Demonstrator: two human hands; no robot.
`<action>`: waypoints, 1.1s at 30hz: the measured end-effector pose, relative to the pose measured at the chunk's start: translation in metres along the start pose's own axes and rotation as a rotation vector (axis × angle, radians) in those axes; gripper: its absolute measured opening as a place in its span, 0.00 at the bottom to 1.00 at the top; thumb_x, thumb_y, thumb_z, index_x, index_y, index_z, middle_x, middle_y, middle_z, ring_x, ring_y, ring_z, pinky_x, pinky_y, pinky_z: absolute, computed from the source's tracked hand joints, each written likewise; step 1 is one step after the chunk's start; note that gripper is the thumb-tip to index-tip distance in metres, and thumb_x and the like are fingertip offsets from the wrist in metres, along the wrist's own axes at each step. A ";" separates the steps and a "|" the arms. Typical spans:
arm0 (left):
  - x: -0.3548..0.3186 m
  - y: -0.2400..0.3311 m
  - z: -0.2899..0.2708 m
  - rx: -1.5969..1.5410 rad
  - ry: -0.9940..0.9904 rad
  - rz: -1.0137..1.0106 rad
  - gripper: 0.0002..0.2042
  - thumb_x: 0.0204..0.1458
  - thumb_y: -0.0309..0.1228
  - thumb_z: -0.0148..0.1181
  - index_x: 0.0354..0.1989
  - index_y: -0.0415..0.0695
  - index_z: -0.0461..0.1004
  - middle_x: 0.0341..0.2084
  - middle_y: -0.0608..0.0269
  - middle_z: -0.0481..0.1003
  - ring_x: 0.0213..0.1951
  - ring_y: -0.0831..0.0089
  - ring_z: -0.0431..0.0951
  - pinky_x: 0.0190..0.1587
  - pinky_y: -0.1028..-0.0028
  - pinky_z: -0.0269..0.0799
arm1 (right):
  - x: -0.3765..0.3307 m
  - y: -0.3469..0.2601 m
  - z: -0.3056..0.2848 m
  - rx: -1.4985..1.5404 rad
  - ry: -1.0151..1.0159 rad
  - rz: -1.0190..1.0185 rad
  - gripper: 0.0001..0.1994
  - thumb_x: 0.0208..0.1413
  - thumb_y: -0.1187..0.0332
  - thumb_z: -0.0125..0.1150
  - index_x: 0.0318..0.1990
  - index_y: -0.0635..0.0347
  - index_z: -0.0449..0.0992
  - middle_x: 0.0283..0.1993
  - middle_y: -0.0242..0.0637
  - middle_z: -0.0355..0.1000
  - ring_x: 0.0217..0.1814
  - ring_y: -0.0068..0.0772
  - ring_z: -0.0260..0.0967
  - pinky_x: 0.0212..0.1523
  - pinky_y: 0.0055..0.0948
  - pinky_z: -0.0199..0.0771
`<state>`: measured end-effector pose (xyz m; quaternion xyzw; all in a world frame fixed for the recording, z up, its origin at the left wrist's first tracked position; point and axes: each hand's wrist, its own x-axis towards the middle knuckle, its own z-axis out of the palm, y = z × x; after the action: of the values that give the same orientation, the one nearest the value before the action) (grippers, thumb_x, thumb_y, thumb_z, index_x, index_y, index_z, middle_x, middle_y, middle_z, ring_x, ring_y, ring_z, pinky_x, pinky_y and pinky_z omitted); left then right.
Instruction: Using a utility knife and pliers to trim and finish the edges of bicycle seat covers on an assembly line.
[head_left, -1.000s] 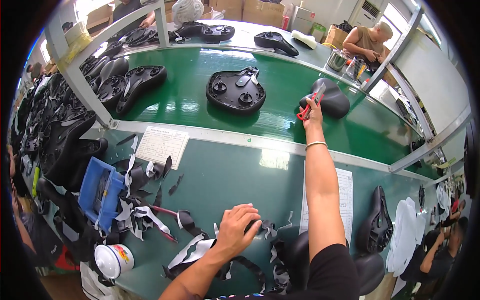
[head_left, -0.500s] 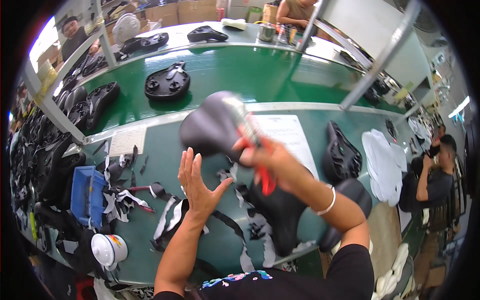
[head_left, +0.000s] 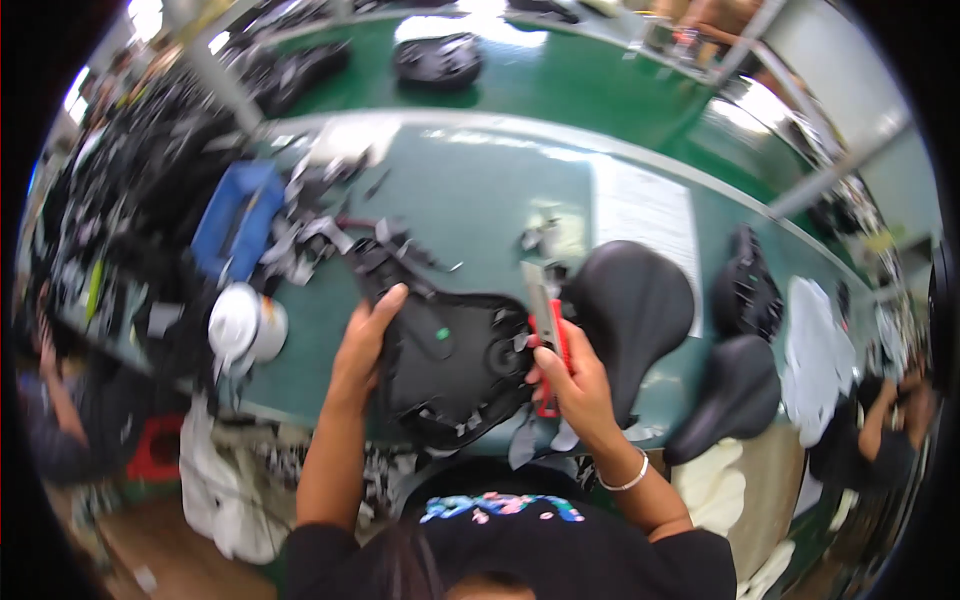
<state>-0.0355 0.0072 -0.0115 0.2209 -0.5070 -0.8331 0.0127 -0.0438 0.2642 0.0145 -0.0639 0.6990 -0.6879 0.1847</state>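
one red knife (head_left: 544, 318) fore-and-aft, blade (head_left: 535, 288) foremost

Black teardrop-shaped saddle (head_left: 425, 375), green dot (head_left: 443, 334). Slim red-handled knife (head_left: 545, 315), silver-grey metal blade (head_left: 536, 282). Rectangular blue plastic bin (head_left: 215, 235). Round white lidded mug (head_left: 260, 335), orange patch. Flat teal-green worktop (head_left: 480, 200). Black fabric T-shirt (head_left: 640, 570), blue-pink print (head_left: 500, 508).

Counter (head_left: 480, 190): green; occupied by a blue bin (head_left: 212, 240)
Scraps (head_left: 293, 262): strewn just right of the bin
Lidded pot (head_left: 240, 325): set nearside of the bin
Black saddles (head_left: 635, 320), white sheet (head_left: 640, 205): laid well right of the bin
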 end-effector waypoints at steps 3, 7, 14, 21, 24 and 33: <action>-0.011 0.000 -0.022 0.038 -0.058 0.033 0.27 0.51 0.43 0.59 0.53 0.35 0.64 0.42 0.57 0.73 0.39 0.70 0.77 0.42 0.74 0.74 | -0.014 -0.001 0.003 -0.238 -0.094 -0.118 0.23 0.59 0.70 0.54 0.62 0.62 0.61 0.45 0.38 0.74 0.34 0.21 0.71 0.32 0.21 0.73; -0.008 0.035 -0.023 0.234 -0.133 0.006 0.26 0.49 0.42 0.59 0.51 0.36 0.65 0.37 0.62 0.72 0.33 0.77 0.75 0.36 0.77 0.73 | -0.004 -0.002 -0.020 -0.712 -0.124 -0.619 0.27 0.51 0.74 0.60 0.61 0.58 0.65 0.39 0.41 0.74 0.28 0.34 0.71 0.30 0.24 0.72; 0.003 0.064 -0.002 0.400 -0.265 -0.089 0.24 0.46 0.39 0.61 0.48 0.37 0.67 0.34 0.63 0.71 0.32 0.78 0.72 0.35 0.78 0.70 | 0.030 -0.045 -0.015 -1.314 -0.470 -0.782 0.27 0.49 0.74 0.61 0.60 0.52 0.67 0.27 0.37 0.66 0.21 0.38 0.63 0.23 0.34 0.66; -0.024 0.036 -0.024 0.367 0.041 0.030 0.16 0.47 0.37 0.55 0.38 0.37 0.68 0.25 0.68 0.69 0.23 0.81 0.69 0.27 0.80 0.67 | -0.043 0.011 0.007 -1.146 -0.265 -0.368 0.35 0.52 0.71 0.60 0.67 0.52 0.53 0.25 0.45 0.67 0.20 0.49 0.66 0.22 0.42 0.67; -0.051 0.023 -0.022 0.214 0.189 0.062 0.16 0.48 0.37 0.55 0.38 0.37 0.68 0.24 0.69 0.68 0.22 0.81 0.68 0.26 0.79 0.67 | -0.082 0.014 0.011 -0.974 -0.205 -0.190 0.35 0.53 0.72 0.60 0.67 0.56 0.52 0.31 0.52 0.72 0.25 0.54 0.70 0.25 0.42 0.70; -0.085 0.005 -0.032 0.074 0.272 0.135 0.20 0.47 0.35 0.59 0.45 0.35 0.66 0.33 0.62 0.69 0.33 0.77 0.69 0.39 0.76 0.69 | 0.001 -0.010 0.039 -0.702 -0.151 -0.608 0.30 0.48 0.78 0.63 0.60 0.64 0.60 0.56 0.50 0.68 0.47 0.40 0.75 0.45 0.33 0.74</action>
<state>0.0522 -0.0016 0.0099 0.2972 -0.5445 -0.7737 0.1290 -0.0331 0.2269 0.0248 -0.3743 0.8235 -0.4262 -0.0077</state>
